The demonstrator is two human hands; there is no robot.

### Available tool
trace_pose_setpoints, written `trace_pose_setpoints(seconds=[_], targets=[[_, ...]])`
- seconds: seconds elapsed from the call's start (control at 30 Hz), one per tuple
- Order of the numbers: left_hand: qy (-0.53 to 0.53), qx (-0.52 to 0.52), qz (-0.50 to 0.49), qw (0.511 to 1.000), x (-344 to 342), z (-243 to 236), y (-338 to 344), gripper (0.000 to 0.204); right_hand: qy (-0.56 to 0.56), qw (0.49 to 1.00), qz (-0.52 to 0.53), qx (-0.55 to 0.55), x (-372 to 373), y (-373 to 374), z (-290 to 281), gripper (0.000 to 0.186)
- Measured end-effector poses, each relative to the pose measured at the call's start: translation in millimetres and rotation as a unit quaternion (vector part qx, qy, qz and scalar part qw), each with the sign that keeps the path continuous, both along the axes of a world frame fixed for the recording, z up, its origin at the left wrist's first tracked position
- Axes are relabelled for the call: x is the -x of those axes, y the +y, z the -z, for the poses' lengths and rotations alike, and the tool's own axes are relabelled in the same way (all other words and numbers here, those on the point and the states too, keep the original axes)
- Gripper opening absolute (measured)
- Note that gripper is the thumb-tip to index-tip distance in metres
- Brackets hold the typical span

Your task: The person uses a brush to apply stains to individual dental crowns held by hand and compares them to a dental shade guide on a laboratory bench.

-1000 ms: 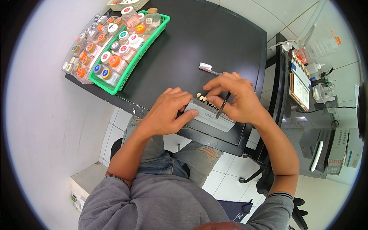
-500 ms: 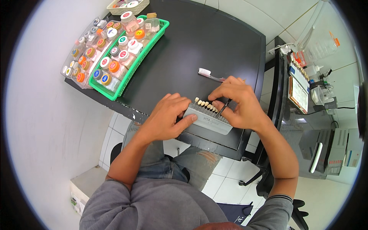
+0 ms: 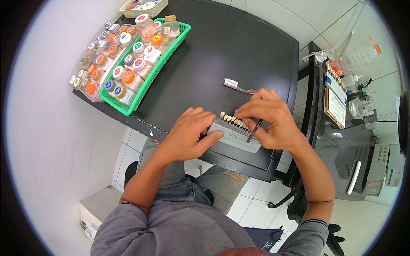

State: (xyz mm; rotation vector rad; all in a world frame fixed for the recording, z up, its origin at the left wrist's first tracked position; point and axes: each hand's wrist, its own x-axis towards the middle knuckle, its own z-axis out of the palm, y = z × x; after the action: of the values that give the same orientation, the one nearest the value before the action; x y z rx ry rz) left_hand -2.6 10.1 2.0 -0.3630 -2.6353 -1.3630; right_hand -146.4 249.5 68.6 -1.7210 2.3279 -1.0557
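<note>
Shade guide [image 3: 234, 135], grey plastic bar | left hand [image 3: 188, 135] grip clamps it | right hand [image 3: 271, 119] pinches tab

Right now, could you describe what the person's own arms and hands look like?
Both hands, left hand and right hand, are bare: no gloves, rings or watch visible. The forearms are uncovered, with grey sleeves pushed up to the elbows; the right cuff shows a thin dark stripe.

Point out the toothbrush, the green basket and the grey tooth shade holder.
toothbrush [image 3: 231, 82], head view, on its white bristle head.
green basket [image 3: 120, 108], head view, on its near rim.
grey tooth shade holder [image 3: 234, 138], head view, on its front face.
</note>
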Motion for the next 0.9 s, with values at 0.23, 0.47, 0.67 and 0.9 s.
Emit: trace_pose_setpoints(seconds=[0.23, 0.47, 0.67, 0.9], targets=[[-0.003, -0.002, 0.001, 1.0, 0, -1, 0, 0.04, 0.016, 1.0, -0.017, 0.002, -1, -2, -4, 0.034], [-0.009, 0.006, -0.002, 1.0, -1, -2, 1, 0.039, 0.037, 0.999, -0.021, -0.012, -3, -3, -6, 0.028], [-0.005, -0.001, -0.001, 1.0, -1, -4, 1, 0.038, -0.006, 0.999, 0.042, -0.013, -5, -6, 0, 0.015], [0.004, 0.014, 0.005, 1.0, -1, -3, 1, 0.036, -0.009, 0.998, 0.033, -0.047, -11, -13, 3, 0.013]])
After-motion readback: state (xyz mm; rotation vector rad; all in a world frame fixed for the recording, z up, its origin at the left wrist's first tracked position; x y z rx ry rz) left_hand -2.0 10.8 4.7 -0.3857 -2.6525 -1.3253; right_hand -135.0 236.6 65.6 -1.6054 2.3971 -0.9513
